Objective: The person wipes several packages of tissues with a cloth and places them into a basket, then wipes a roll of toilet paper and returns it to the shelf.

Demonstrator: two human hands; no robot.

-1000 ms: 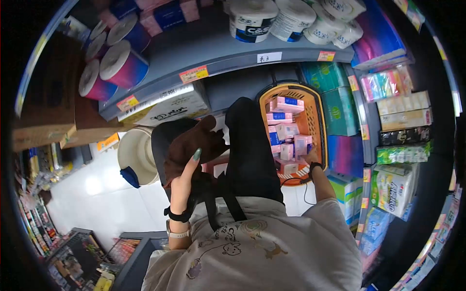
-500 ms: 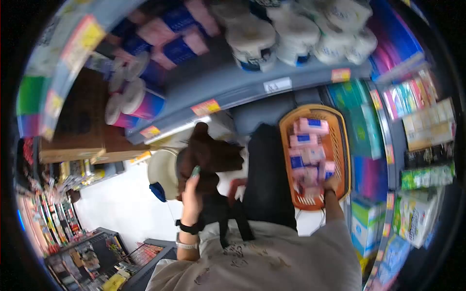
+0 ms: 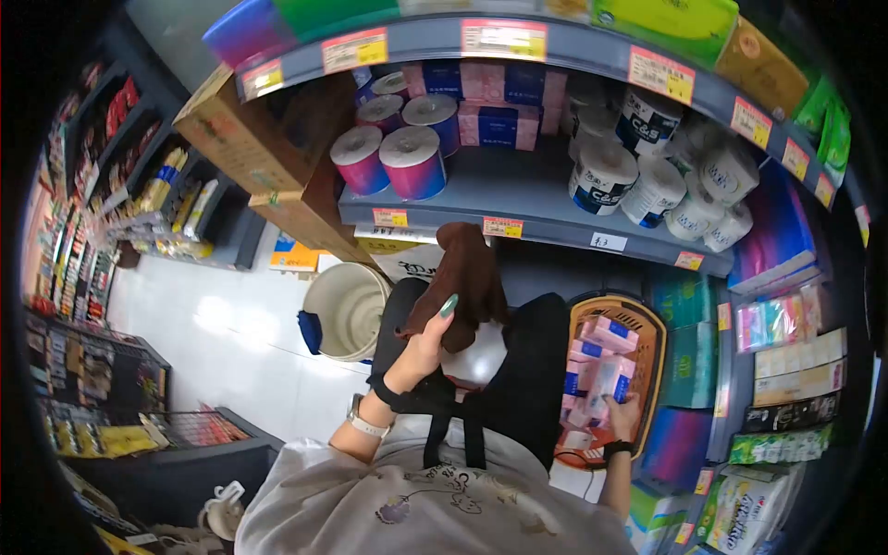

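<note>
My left hand (image 3: 425, 351) is closed round a brown cloth (image 3: 467, 277) that hangs over my lap, its thumb with a green nail lying on top. Low in the orange-brown basket (image 3: 653, 370), my right hand (image 3: 624, 416) grips the near end of a pink-and-blue tissue pack (image 3: 606, 381). Several similar packs lie loosely heaped around it. The basket stands on the floor right of my knee, in front of the shelf.
Toilet rolls (image 3: 603, 176) and pink tissue packs (image 3: 499, 125) stand on the grey shelf (image 3: 513, 190) ahead. A pale bucket (image 3: 344, 314) is at my left knee, beside cardboard boxes (image 3: 259, 139). Packaged goods (image 3: 684, 365) line the right side.
My view has tilted up, bringing more of the shelf into sight. My left hand still holds the cloth. In the basket, my right hand now shows more clearly on a tissue pack.
</note>
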